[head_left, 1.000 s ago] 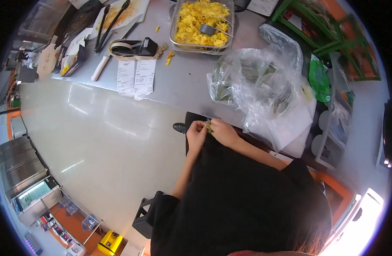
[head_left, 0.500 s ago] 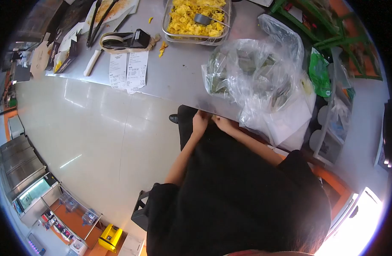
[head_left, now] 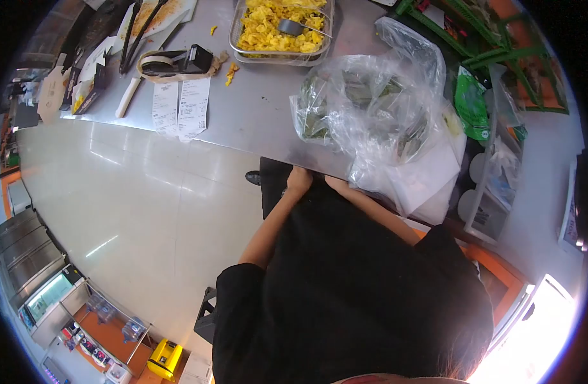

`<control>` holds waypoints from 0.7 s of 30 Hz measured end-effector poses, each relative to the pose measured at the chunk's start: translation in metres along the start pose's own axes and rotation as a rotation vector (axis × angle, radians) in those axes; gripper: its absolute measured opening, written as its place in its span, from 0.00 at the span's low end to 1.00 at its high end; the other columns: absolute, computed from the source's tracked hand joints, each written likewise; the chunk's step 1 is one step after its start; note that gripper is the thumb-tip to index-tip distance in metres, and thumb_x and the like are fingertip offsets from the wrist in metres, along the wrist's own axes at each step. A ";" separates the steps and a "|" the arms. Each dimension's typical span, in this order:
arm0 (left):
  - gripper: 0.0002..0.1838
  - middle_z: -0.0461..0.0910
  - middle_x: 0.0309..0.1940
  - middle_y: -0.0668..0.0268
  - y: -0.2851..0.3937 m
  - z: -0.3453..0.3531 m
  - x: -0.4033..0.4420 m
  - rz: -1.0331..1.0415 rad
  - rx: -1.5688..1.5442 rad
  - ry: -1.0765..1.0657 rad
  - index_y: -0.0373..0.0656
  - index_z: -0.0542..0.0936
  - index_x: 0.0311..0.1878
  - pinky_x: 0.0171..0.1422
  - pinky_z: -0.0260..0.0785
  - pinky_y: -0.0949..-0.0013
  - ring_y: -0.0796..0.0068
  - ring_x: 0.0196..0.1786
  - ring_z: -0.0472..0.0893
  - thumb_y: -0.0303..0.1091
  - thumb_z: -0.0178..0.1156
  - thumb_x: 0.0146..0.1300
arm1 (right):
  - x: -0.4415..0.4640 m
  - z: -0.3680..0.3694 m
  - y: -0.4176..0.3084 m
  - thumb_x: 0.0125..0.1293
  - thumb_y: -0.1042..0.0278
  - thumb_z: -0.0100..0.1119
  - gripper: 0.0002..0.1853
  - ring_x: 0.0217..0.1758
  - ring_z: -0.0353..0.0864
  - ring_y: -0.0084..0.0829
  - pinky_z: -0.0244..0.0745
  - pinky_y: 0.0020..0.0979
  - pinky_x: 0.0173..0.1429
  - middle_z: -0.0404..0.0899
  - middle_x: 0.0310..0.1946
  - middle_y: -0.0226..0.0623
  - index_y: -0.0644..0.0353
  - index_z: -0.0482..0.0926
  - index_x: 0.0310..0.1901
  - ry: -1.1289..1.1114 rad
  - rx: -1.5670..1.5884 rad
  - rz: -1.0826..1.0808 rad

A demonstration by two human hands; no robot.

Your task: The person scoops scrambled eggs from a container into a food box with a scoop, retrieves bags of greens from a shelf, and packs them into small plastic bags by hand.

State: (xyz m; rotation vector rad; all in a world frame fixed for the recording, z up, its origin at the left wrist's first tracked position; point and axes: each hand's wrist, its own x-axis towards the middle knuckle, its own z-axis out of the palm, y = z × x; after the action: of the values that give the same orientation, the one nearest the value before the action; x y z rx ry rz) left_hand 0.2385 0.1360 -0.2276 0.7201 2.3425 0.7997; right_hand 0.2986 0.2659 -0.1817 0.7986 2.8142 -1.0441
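My left hand [head_left: 299, 181] is at the front edge of the metal table [head_left: 252, 118], its fingers hidden beneath the edge. Close beside it, my right hand [head_left: 335, 184] also reaches under the edge, and its fingers cannot be seen. Whether either hand holds anything is not visible. Nearest to them on the tabletop lies a clear plastic bag [head_left: 377, 109] with green leaves inside. A glass tray [head_left: 235, 48] of yellow scrambled egg, with a grey-ended utensil [head_left: 290, 27] in it, stands farther back.
A tape dispenser [head_left: 198, 61] rests above two printed receipts [head_left: 193, 107]. A white-handled knife [head_left: 127, 96] and black tongs [head_left: 135, 35] lie at left. On the right are a green packet [head_left: 471, 102] and a green rack [head_left: 480, 54].
The whole view has shifted slightly, so the table and its things appear a little farther left. My hands are slightly farther under the table edge, with fingers now less visible.
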 end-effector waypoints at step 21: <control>0.21 0.71 0.42 0.35 -0.010 0.010 -0.009 -0.061 -0.131 -0.127 0.33 0.54 0.54 0.46 0.64 0.45 0.39 0.44 0.72 0.34 0.42 0.61 | 0.002 0.006 0.003 0.58 0.52 0.53 0.21 0.46 0.73 0.42 0.67 0.38 0.51 0.76 0.42 0.43 0.60 0.74 0.46 -0.021 -0.035 -0.035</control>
State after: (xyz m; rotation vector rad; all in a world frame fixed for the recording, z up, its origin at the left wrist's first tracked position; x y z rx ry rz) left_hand 0.2482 0.1267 -0.2377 0.6221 2.1664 0.8463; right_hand 0.2974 0.2652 -0.1882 0.7337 2.8310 -0.9980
